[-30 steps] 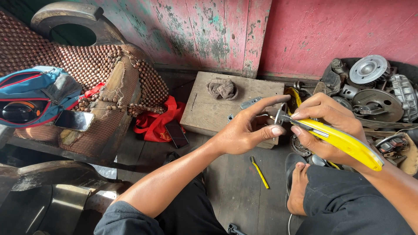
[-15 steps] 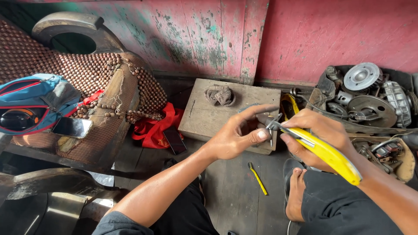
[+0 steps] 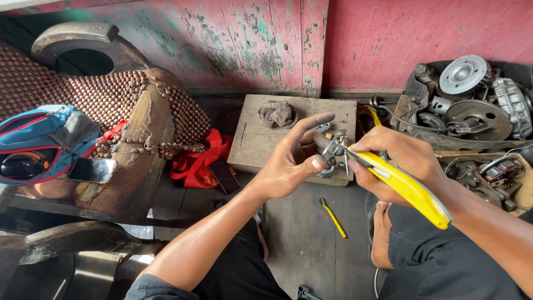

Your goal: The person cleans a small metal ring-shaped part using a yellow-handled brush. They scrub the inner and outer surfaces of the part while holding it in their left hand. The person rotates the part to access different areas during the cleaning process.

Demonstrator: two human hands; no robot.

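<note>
The person's right hand is wrapped around the yellow plastic handles of a pair of steel-nosed pliers, its grip clamped tight on them. The pliers' thin nose points left and meets a small grey metal part that the left hand pinches between thumb and bent middle fingers, the forefinger stretched out straight above it; that grip is closed on the part. Exactly how the nose bites the part is too small to tell.

Both hands are raised just in front of a weathered square wooden block that serves as a low worktop on the plank floor. A crumpled brown rag lies on the block, and a few small metal bits rest near its right edge.

The part looks stiff, light and probably greasy, so it would likely slip; a pinch at its sides, away from the pliers' nose, seems the safest hold. The pliers look rigid and are best held well back on the handles for leverage.

A thin yellow-handled tool lies on the floor below the hands. To the right sits a heap of grey engine parts; to the left, a dark phone on a red cloth.
</note>
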